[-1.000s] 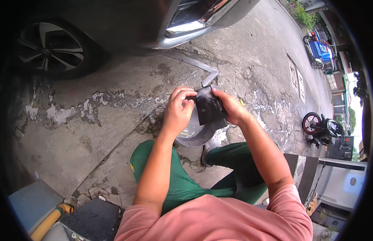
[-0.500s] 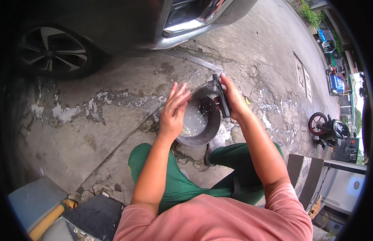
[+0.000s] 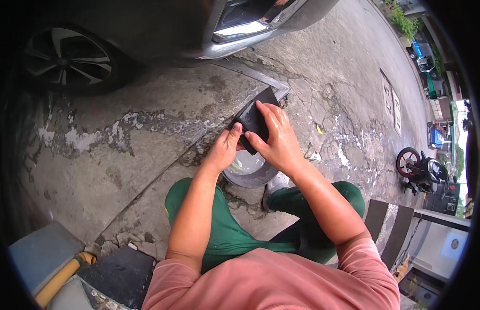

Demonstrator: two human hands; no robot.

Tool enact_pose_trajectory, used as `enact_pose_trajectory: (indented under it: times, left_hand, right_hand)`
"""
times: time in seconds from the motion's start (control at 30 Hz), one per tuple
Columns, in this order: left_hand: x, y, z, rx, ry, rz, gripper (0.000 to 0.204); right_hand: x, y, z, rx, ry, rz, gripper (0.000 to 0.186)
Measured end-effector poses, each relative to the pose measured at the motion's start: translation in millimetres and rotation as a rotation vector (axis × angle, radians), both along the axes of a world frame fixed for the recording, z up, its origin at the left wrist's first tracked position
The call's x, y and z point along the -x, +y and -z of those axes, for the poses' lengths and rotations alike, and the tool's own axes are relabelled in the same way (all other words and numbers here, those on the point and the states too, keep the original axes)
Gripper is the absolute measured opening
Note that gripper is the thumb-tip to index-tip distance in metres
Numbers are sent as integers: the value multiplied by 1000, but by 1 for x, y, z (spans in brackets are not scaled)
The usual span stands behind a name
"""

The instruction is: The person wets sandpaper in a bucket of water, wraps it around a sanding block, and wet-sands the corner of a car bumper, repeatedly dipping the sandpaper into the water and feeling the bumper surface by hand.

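Observation:
Both my hands are on a flat, black, rectangular piece that looks wet. It is tilted above a grey round bucket. My left hand grips its near left edge, thumb up on the edge and the other fingers partly hidden. From the right, my right hand holds it, fingers and thumb pressed on its upper face. Below the piece, the bucket stands between my feet with cloudy water in it. Part of its opening is hidden by the piece and my hands.
A dark grey car with its wheel stands ahead on the left. Cracked, patchy concrete surrounds me. A motorcycle is parked at right. At lower left, a yellow pipe lies beside a black slab.
The black piece has turned from edge-on to showing its broad face and moved left over the bucket. My left hand has gone from spread fingers beside it to gripping its edge.

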State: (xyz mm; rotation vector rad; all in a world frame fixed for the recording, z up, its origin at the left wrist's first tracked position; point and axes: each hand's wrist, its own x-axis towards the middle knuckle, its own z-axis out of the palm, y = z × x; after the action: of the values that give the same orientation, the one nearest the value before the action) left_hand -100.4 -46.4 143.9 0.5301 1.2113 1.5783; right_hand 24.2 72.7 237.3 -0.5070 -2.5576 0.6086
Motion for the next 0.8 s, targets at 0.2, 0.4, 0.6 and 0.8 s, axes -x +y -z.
enact_pose_trajectory:
  times: [0.2, 0.4, 0.6, 0.8]
  left_hand:
    - [-8, 11, 1, -70, 16, 9, 58]
    - [-13, 9, 1, -31, 118, -48, 54]
    - [-3, 3, 5, 24, 193, -90, 48]
    - [18, -17, 14, 158, 180, -83, 56]
  right_hand:
    - [-6, 2, -2, -10, -20, 29, 71]
    - [-8, -2, 2, 11, -27, 42, 72]
    - [-2, 4, 3, 57, -3, -15, 75]
    - [5, 36, -1, 807, 8, 154, 58]
